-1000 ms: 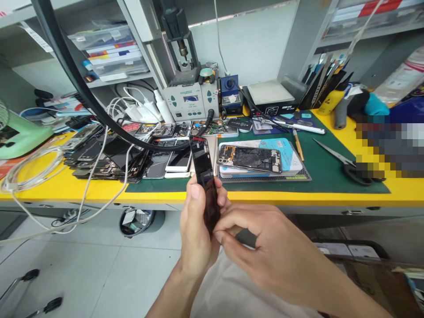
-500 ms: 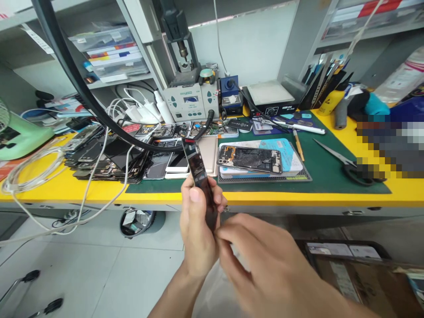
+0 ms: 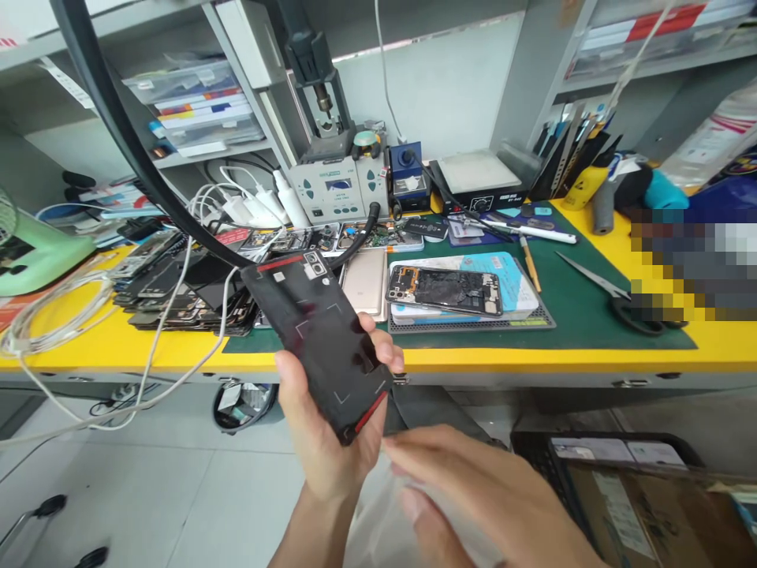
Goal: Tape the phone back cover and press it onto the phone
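Note:
My left hand [image 3: 331, 442] grips a black phone back cover [image 3: 316, 331] by its lower end, its inner side with red strips and white corner marks facing me, tilted up to the left. My right hand [image 3: 473, 497] hovers just below and to the right of it, blurred, fingers stretched out and holding nothing I can see. Both are in front of the yellow bench edge [image 3: 532, 356]. On the green mat [image 3: 585, 304] lies an opened phone [image 3: 445, 289] on a blue pad.
A pile of phone screens and frames [image 3: 177, 288] and white cables [image 3: 65, 308] lie at the left. A hot-air station [image 3: 340, 185], a heating plate [image 3: 480, 175], scissors [image 3: 615, 292] and tweezers stand behind. A bin [image 3: 242, 398] sits under the bench, a box [image 3: 639, 489] at lower right.
The left hand turned the cover from edge-on to show its flat inner side and tilted it left. The right hand let go of its edge and dropped lower.

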`<state>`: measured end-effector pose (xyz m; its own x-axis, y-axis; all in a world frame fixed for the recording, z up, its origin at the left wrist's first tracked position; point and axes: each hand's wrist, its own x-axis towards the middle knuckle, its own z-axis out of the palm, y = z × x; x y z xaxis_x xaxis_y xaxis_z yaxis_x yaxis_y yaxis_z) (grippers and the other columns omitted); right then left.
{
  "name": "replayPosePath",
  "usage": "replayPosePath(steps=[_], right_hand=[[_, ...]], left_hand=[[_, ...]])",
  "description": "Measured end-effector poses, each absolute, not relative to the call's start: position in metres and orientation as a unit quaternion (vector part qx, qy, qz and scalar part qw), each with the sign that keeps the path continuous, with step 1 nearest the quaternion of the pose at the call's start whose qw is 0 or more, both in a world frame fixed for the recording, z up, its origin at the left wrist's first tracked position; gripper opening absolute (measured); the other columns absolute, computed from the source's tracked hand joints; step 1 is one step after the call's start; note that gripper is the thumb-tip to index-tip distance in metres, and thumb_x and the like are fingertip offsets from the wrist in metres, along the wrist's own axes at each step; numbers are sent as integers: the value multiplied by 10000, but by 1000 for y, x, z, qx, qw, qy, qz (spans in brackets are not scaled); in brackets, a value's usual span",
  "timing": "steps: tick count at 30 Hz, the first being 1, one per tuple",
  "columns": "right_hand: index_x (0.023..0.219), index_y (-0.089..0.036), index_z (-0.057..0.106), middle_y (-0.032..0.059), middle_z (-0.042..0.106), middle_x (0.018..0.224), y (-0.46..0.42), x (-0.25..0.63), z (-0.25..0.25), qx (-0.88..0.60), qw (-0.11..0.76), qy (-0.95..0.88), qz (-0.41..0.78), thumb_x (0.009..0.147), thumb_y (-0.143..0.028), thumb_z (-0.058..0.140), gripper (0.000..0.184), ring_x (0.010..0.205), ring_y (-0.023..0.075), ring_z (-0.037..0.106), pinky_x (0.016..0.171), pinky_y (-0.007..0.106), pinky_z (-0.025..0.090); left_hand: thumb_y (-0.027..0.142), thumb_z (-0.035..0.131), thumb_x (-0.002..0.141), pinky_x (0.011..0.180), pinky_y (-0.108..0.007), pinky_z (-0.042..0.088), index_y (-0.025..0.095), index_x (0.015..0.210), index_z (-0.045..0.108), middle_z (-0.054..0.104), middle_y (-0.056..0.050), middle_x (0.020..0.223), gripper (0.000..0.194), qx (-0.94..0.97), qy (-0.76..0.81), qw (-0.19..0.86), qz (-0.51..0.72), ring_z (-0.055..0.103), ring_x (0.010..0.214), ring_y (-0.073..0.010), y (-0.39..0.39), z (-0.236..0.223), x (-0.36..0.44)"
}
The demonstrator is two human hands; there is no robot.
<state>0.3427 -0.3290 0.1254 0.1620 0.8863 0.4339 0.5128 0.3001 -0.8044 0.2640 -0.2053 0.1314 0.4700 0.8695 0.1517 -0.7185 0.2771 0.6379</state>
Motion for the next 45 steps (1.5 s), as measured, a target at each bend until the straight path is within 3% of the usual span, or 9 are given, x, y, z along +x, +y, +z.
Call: replayPosePath(steps=[3, 7, 11, 14, 19, 21, 32, 37, 45], right_hand=[[1065, -185, 757, 42, 765, 835, -326, 349, 125, -557, 556, -414, 457, 1007, -264, 615, 172, 737, 151, 723, 715, 236, 585], [965, -160, 759, 46, 728, 733, -312, 351, 118, -429, 628, -238, 604, 953, -451, 719, 294, 609, 141, 663, 609, 259, 551], [851, -133, 764, 57, 718, 655, -304, 349, 114, -411, 644, -232, 602, 947, -441, 732, 323, 578, 136, 645, 601, 261, 539], [792, -135, 749, 60, 730, 636, -304, 352, 118, -457, 646, -223, 570, 931, -418, 741, 316, 545, 131, 646, 582, 249, 535], [752, -143, 742, 49, 735, 630, -302, 364, 129, -536, 645, -229, 493, 853, -369, 793, 253, 536, 118, 632, 554, 220, 540], [749, -147, 731, 51, 735, 639, -300, 368, 130, -546, 651, -232, 474, 854, -383, 787, 264, 540, 125, 632, 546, 227, 539], [837, -154, 769, 51, 737, 668, -297, 362, 126, -530, 697, -182, 449, 897, -381, 778, 235, 572, 141, 655, 558, 246, 542], [798, -168, 783, 33, 718, 656, -295, 361, 130, -563, 697, -189, 402, 882, -381, 791, 229, 596, 138, 669, 565, 216, 558], [790, -175, 784, 39, 715, 680, -293, 364, 133, -580, 679, -210, 398, 896, -400, 772, 249, 621, 143, 665, 573, 213, 553]], left_hand=[[657, 407, 1015, 805, -265, 597, 161, 1085, 770, 692, -94, 989, 618, 323, 81, 820, 465, 648, 850, -170, -203, 131, 259], [728, 473, 948, 492, -181, 576, 152, 1208, 741, 714, -100, 966, 686, 307, 83, 870, 377, 663, 733, -161, -206, 129, 254], [756, 448, 934, 374, -187, 530, 150, 1247, 730, 740, -104, 1003, 737, 294, 105, 886, 342, 591, 515, -102, -210, 125, 250], [748, 409, 949, 382, -260, 563, 123, 1278, 732, 755, -165, 1091, 776, 344, 121, 863, 350, 666, 602, -183, -211, 120, 248], [282, 757, 902, 526, -255, 588, 213, 951, 842, 793, -67, 825, 120, 466, 177, 768, 403, 712, 658, -190, -211, 111, 249], [213, 795, 873, 604, -260, 599, 222, 862, 840, 776, -31, 753, 47, 478, 216, 731, 436, 708, 659, -173, -211, 109, 251], [178, 789, 852, 617, -257, 622, 223, 847, 830, 801, -2, 765, 60, 624, 284, 489, 540, 718, 631, -177, -214, 102, 251], [111, 858, 739, 839, -292, 635, 268, 888, 848, 814, 39, 856, 217, 659, 287, 334, 610, 731, 748, -180, -218, 109, 257], [-23, 665, 865, 642, -270, 622, 273, 1103, 773, 793, 7, 889, 395, 718, 192, 391, 543, 729, 729, -177, -216, 114, 257]])
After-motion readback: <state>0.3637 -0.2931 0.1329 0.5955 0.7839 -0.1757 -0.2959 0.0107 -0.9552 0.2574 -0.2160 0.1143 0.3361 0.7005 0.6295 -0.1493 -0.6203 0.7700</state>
